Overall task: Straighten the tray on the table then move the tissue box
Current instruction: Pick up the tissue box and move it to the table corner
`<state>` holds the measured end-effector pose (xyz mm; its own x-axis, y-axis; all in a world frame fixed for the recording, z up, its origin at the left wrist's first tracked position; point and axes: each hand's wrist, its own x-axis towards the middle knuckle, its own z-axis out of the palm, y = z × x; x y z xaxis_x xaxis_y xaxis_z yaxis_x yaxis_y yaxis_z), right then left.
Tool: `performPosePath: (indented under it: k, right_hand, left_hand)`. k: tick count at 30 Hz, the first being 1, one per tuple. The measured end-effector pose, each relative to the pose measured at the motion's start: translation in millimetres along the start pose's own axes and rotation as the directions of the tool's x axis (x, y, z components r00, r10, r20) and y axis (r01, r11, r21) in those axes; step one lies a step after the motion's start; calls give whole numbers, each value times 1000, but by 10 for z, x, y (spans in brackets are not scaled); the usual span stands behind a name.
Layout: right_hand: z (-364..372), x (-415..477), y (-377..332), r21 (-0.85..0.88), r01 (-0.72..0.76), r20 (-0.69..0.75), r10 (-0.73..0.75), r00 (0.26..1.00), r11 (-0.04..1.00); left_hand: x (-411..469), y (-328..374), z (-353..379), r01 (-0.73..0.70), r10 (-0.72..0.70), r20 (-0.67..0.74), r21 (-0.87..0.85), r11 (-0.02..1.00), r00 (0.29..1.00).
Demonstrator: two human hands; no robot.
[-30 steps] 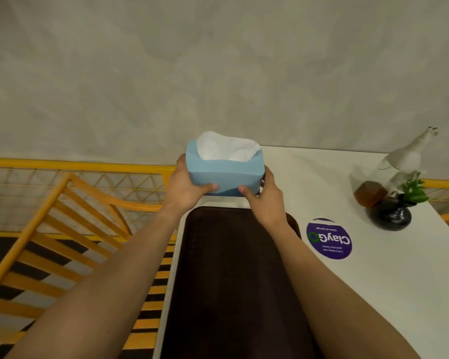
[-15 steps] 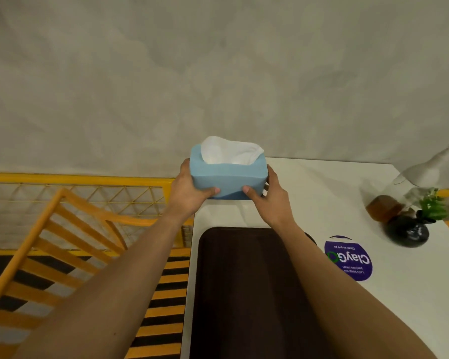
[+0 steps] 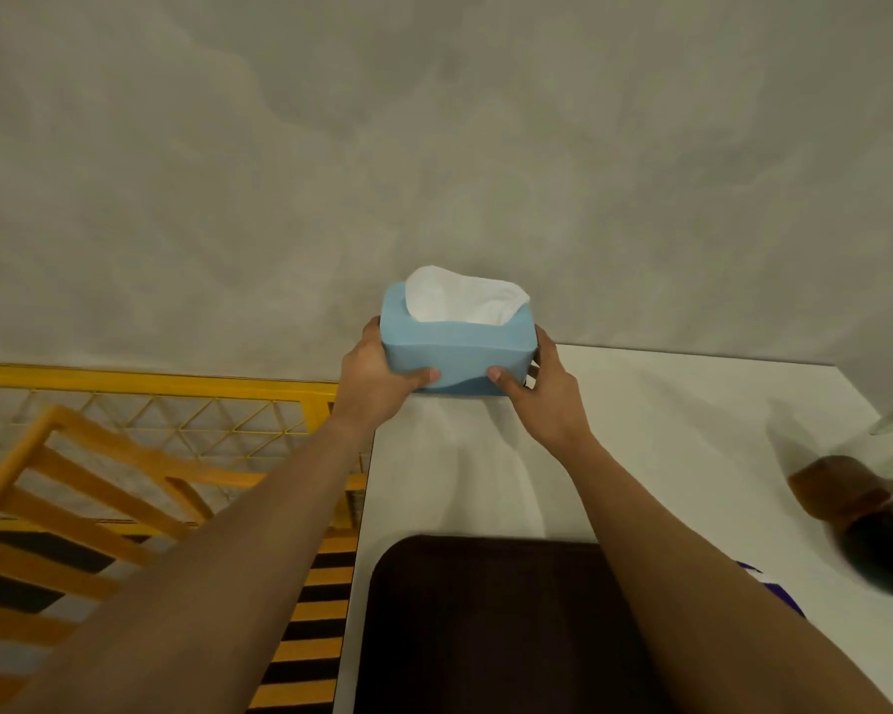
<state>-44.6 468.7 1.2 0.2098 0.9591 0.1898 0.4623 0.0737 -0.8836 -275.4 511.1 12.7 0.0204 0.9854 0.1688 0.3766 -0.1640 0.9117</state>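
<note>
White table [image 3: 666, 435] carrying a dark brown tray [image 3: 491, 626] and a blue tissue box [image 3: 455, 353] at its far left corner.
Tray is lying at the near edge, well apart from the box; left hand [image 3: 377, 373] and right hand [image 3: 550, 394] are gripping the box's two ends, thumbs pressing its front face, white tissue [image 3: 460, 301] showing on top.

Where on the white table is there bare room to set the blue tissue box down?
Free: the strip of white table between the dark brown tray and the far edge, below the blue tissue box held by the left hand and right hand. Crowded: the right edge, with blurred dark objects.
</note>
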Motion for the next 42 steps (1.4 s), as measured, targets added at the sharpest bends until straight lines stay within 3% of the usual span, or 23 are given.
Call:
performPosePath:
  k: [18, 26, 42]
  right_hand:
    - [182, 334, 415, 6, -19, 21, 19, 1000, 1000]
    - [140, 431, 493, -78, -31, 132, 41, 990, 996]
    - [95, 428, 521, -99, -73, 153, 88, 984, 992]
  left_hand:
    - [317, -355, 113, 12, -20, 75, 99, 995, 997]
    - [319, -455, 74, 136, -147, 87, 115, 984, 985]
    - [317, -424, 88, 126, -152, 104, 223, 967, 983]
